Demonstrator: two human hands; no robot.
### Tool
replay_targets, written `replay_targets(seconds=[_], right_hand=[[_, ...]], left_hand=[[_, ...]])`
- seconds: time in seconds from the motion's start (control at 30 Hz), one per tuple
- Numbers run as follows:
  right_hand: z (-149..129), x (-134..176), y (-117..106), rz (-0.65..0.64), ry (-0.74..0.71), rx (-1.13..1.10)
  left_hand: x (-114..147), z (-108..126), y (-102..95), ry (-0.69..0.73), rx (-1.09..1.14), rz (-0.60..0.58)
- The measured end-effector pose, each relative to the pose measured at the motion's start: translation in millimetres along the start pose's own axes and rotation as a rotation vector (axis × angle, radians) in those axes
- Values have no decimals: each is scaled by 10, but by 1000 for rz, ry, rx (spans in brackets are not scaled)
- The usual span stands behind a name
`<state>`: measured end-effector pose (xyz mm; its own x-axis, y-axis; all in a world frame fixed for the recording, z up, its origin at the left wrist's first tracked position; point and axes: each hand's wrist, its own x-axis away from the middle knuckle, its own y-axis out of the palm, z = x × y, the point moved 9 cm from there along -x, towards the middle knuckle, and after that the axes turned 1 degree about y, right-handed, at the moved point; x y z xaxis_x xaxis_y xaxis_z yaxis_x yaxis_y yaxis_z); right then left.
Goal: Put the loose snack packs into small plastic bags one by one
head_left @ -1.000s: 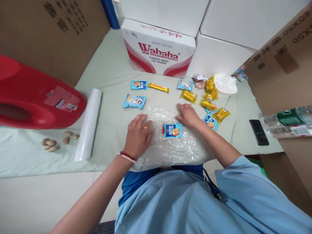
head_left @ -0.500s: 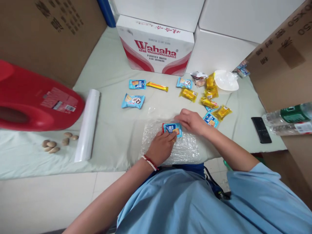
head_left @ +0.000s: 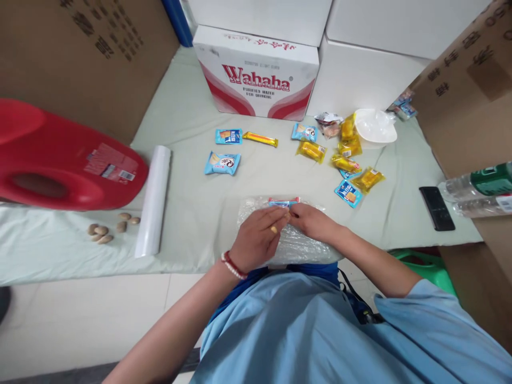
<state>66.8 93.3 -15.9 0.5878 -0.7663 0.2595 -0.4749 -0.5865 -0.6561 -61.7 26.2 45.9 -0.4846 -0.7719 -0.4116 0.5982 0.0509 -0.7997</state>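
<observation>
A thin sheet of clear plastic wrap (head_left: pixel 308 248) lies crumpled at the near edge of the table. On it is a small stack of snack packets (head_left: pixel 284 202), with a blue and a red edge showing beyond my fingers; most of the stack is hidden. My left hand (head_left: pixel 258 234) is over the packets from the left, fingers together and bent down on them. From the right, my right hand (head_left: pixel 314 220) has its fingers curled in at the packets' right side, pinching the wrap. Both hands' fingertips nearly meet.
Blue biscuit packets (head_left: pixel 222 162) and yellow-wrapped snacks (head_left: pixel 311 151) lie beyond my hands, near a white bowl (head_left: pixel 376 136). A plastic wrap roll (head_left: pixel 154 202), nuts (head_left: pixel 100 232) and a red jug (head_left: pixel 80 181) are left. A phone (head_left: pixel 437 208) and bottles (head_left: pixel 476 184) are right.
My right hand has come down and toward me, next to the left fingers. The far part of the wrap is drawn in, and less of the packets shows.
</observation>
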Motion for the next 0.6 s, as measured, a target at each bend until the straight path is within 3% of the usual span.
replay_targets(seconds=[0.13, 0.27, 0.4, 0.5, 0.6], right_hand=[[39, 53, -53, 11, 37, -37], [93, 107, -53, 44, 91, -107], [115, 105, -8, 48, 90, -125], [141, 95, 0, 56, 88, -112], [125, 111, -16, 62, 75, -91]], left_hand=[[-150, -298, 253, -100, -104, -295], [164, -501, 327, -256, -198, -554], [462, -502, 198, -341, -264, -740], [407, -406, 36, -379, -292, -708], [76, -168, -66, -259, -199, -473]])
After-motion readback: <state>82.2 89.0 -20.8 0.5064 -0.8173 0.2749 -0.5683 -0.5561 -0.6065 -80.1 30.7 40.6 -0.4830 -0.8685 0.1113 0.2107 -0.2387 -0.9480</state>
